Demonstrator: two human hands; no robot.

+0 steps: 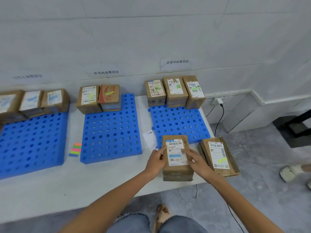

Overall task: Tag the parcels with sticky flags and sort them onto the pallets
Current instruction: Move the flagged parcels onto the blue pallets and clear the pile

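Note:
A brown parcel with a white label and a blue flag on it lies near the table's front edge. My left hand grips its left side. My right hand lies on the label's right part, fingers over the flag. To its right rests a second parcel bearing a yellow-green flag. A pad of coloured sticky flags lies between the left pallet and middle pallet. The right pallet holds three flagged parcels along its back.
Three parcels stand at the back of the left pallet, two on the middle one. A white slip lies between middle and right pallets. Wall signs hang above each pallet. A black cable drops from a socket past the table's right end.

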